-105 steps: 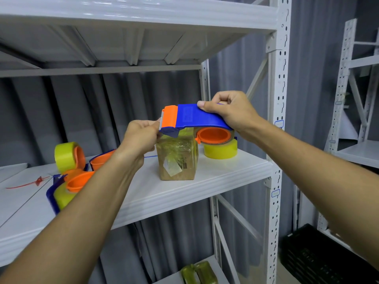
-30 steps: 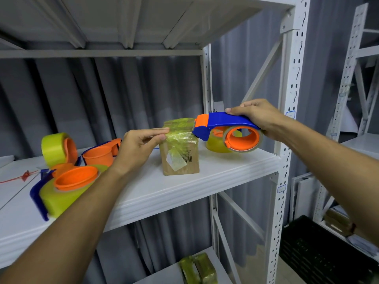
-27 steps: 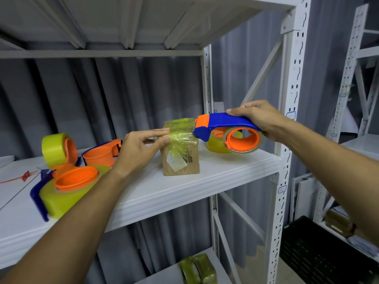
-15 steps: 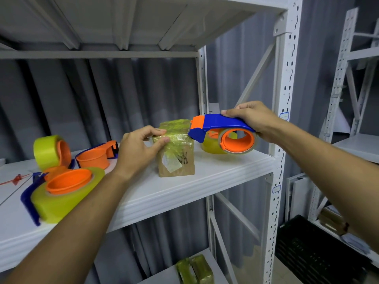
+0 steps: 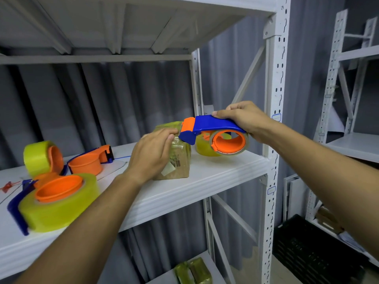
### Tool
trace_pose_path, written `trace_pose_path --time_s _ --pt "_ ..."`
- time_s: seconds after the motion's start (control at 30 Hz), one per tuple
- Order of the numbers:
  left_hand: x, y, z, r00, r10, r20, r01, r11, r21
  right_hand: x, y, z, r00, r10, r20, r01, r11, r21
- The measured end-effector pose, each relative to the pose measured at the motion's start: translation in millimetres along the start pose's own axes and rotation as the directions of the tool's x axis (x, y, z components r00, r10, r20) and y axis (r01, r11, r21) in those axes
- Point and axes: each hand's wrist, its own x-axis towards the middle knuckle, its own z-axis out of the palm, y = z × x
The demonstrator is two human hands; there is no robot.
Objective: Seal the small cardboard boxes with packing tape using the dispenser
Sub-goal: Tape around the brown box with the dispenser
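Nearest to me on the white shelf (image 5: 215,181) lay a spare dispenser (image 5: 51,201) loaded with a fat yellowish roll round an orange core, and behind it two more dispensers (image 5: 61,160), one with a roll, one bare.

Further along the same shelf, close to the upright post, stood the small cardboard box (image 5: 176,160), already wrapped in several bands of glossy tape. The left hand (image 5: 151,154) rested over its near side and top, fingers curved onto it, steadying it. It looked light and rather soft-walled, I judged, so a flat hold across the top would keep it from sliding on the smooth painted shelf, and pressing hard might dent it. The taped skin would probably be slick under the fingers.

Just beyond, the right hand (image 5: 244,119) gripped the blue-and-orange tape dispenser (image 5: 213,130) from above, fingers curled over its handle, the orange toothed nose touching or nearly touching the box's upper right edge beside the left fingertips. The dispenser's roll looked almost spent. It seemed stiff plastic, best held by that handle, well away from the teeth.

Another yellow roll (image 5: 205,148) sat behind the dispenser. Grey pleated curtain (image 5: 102,103) hung at the back, more white racking (image 5: 348,78) stood to the right, and a black crate (image 5: 313,257) lay on the floor.
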Motion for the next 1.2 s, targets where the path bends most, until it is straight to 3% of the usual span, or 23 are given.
trace_pose_path --time_s 0.17,0.53,0.7,0.83,1.07,1.2 --pt "0 -3 3 0.997 -0.072 0.000 0.072 0.996 -0.054 -1 1 0 1.000 -0.008 0.016 0.007 1.000 0.015" --pt "2 -5 4 1.000 0.006 -0.020 -0.007 0.999 -0.045 -7 4 -30 0.995 -0.064 0.081 0.060 0.997 0.047" --pt "3 -1 1 1.000 0.010 0.015 -0.011 0.999 0.035 -6 1 -36 0.991 -0.029 0.132 0.034 0.999 -0.038" --pt "4 3 -3 0.998 -0.001 0.057 -0.001 1.000 0.031 -4 -25 -38 0.987 -0.015 0.159 0.049 0.977 -0.209" --pt "5 9 -5 0.999 -0.030 0.036 0.030 1.000 0.001 -3 -82 -8 0.991 -0.027 0.130 0.105 0.762 -0.640" --pt "5 9 -4 0.998 -0.061 0.028 0.061 0.998 -0.018 -3 -92 19 0.990 -0.103 0.093 0.135 0.558 -0.819"
